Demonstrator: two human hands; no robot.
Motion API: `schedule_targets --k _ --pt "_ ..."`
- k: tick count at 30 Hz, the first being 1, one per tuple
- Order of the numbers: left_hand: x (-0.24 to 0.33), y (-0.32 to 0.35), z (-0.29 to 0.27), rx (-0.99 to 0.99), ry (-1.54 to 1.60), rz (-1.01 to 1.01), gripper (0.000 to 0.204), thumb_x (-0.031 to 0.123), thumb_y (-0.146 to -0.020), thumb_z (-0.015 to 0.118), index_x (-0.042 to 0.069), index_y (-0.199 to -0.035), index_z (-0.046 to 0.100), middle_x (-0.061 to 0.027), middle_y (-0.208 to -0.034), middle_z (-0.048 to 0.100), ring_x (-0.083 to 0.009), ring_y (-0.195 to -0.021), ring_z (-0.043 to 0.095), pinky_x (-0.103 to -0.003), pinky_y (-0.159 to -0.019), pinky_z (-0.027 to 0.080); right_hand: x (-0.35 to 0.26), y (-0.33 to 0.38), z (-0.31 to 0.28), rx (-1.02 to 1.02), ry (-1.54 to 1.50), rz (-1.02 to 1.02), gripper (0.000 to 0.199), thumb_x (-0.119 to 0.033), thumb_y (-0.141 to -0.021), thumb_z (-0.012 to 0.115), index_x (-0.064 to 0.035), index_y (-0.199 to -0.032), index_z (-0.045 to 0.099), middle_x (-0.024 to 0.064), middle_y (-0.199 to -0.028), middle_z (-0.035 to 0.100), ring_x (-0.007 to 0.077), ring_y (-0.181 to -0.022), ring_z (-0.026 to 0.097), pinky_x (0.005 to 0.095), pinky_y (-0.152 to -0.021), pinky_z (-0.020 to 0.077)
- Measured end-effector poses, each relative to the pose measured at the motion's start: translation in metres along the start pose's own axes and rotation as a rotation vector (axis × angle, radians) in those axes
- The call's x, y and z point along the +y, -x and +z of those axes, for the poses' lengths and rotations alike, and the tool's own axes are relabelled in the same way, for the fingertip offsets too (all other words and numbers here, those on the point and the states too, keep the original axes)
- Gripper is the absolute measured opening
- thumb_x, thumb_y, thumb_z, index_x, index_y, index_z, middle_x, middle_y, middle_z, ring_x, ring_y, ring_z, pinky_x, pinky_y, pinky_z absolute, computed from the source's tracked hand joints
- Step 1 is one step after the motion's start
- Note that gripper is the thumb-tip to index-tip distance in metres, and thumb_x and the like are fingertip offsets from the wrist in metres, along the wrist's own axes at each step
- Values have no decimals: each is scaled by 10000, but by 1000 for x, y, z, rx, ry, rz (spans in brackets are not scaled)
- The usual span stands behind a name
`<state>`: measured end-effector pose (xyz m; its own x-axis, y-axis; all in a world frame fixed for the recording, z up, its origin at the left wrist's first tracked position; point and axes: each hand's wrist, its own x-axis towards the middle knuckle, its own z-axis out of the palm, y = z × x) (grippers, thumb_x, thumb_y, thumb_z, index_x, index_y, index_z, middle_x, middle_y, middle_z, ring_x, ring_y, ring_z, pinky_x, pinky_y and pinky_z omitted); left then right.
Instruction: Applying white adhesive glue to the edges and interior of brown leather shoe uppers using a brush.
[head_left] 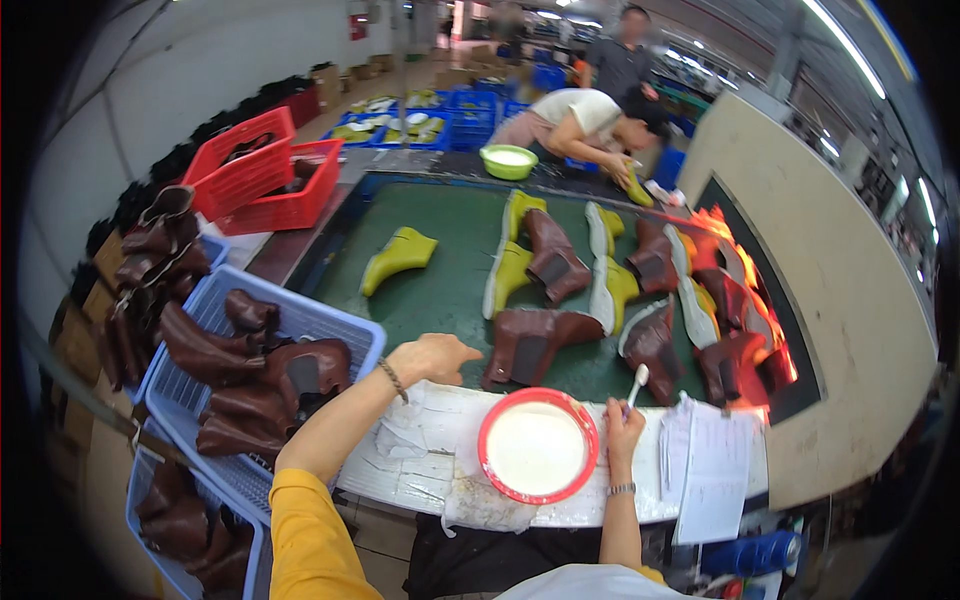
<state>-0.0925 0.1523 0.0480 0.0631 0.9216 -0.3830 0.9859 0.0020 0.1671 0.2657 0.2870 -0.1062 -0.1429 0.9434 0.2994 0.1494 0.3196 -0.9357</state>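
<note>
My left hand reaches over the near edge of the green conveyor belt. Its fingers stretch toward a brown ankle boot lying on its side; they hold nothing that I can see, and whether a fingertip touches the boot I cannot tell. In my right hand is a small brush, its whitish head pointing up. Between my hands, a red-rimmed bowl of white liquid rests on the white-covered ledge. Beyond the brush lies another brown boot with a pale sole.
More brown boots and yellow-green boots lie on the belt, which runs right into an orange-glowing tunnel opening. Blue baskets of boots stand left, red crates behind. Papers lie right. Across, a co-worker holds a boot.
</note>
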Motion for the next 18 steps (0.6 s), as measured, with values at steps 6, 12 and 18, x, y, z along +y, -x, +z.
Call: schedule_targets --k 6,12,18 --pt "5 10 -17 147 18 17 677 206 -844 751 168 -1474 505 -220 -1090 726 -416 -995 684 -497 -877 548 -4 -2 2 -16 -60 32 319 -197 -936 724 -7 -684 676 -19 -586 594 47 -565 469 268 -526 355" --pt "3 5 -13 77 55 89 679 198 -844 759 153 -1470 499 -225 -1148 717 -417 -1013 682 -482 -892 548 -6 -1 -1 -36 -143 86 341 -221 -949 719 -16 -679 679 -19 -588 594 43 -566 468 266 -529 360" --pt "0 5 -8 107 42 73 680 203 -836 761 165 -1468 514 -205 -1082 730 -397 -1001 696 -480 -899 556 -2 1 -1 -69 -160 98 342 -232 -949 721 -19 -683 682 -16 -598 601 52 -570 484 267 -541 378"
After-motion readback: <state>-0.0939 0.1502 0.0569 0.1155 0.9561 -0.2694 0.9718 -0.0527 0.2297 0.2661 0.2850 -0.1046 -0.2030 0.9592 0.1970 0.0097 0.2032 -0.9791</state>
